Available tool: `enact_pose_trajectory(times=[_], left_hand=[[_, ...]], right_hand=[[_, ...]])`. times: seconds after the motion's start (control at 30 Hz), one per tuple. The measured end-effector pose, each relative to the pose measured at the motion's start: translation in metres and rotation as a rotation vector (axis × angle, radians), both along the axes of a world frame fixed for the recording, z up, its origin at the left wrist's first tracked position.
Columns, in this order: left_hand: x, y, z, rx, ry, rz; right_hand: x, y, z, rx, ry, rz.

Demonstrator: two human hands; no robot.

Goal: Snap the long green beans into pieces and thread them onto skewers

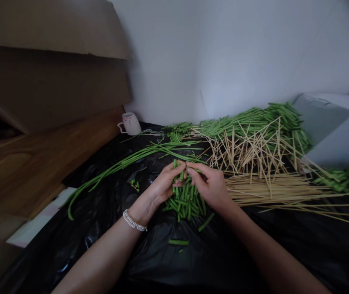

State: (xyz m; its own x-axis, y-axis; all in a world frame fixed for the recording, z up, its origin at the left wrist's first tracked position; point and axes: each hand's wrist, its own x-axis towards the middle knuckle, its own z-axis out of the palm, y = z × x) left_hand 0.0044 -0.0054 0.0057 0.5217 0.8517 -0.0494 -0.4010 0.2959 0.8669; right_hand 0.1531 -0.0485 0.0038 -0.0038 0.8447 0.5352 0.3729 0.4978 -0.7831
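Both hands meet above a heap of short green stem pieces [188, 204] at the middle of the view. My left hand [168, 178], with a beaded bracelet [134, 221] on its wrist, is closed on green stem pieces that show between its fingers. Thumb and fingers of my right hand [207, 179] are pinched together, touching the left fingertips; what they hold is too small to make out. One loose cut piece [178, 242] lies in front of the heap, and another lies slanted to its right.
Long green stems [125, 161] stretch to the left on black plastic [101, 222]. Thin wooden sticks [272, 190] lie at the right, more green pieces [254, 120] behind them. A white mug [130, 123] stands at the back left, near a cardboard box [54, 77].
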Motion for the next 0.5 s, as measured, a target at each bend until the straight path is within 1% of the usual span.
enact_pose_trajectory(times=[0.07,0.13,0.23,0.3,0.4,0.43,0.5], left_hand=[[0.0,-0.002,0.003,0.087,0.111,-0.003],[-0.001,-0.006,0.006,0.141,0.192,-0.061],[-0.002,-0.011,0.01,0.173,0.222,-0.168],[-0.001,-0.013,0.011,0.168,0.191,-0.177],[0.0,-0.012,0.01,0.135,0.091,-0.078],[0.001,-0.009,0.01,0.122,0.055,-0.026],[-0.001,-0.003,0.008,0.094,-0.006,0.089]], right_hand=[[0.003,0.001,0.005,-0.083,0.108,0.007],[0.006,0.003,0.009,-0.155,0.253,0.019],[0.01,0.008,0.01,-0.273,0.436,0.036],[0.011,0.012,0.008,-0.364,0.523,0.063],[0.008,0.013,0.003,-0.441,0.613,0.095],[0.005,0.012,0.002,-0.44,0.603,0.091],[-0.002,0.007,-0.001,-0.399,0.495,0.066]])
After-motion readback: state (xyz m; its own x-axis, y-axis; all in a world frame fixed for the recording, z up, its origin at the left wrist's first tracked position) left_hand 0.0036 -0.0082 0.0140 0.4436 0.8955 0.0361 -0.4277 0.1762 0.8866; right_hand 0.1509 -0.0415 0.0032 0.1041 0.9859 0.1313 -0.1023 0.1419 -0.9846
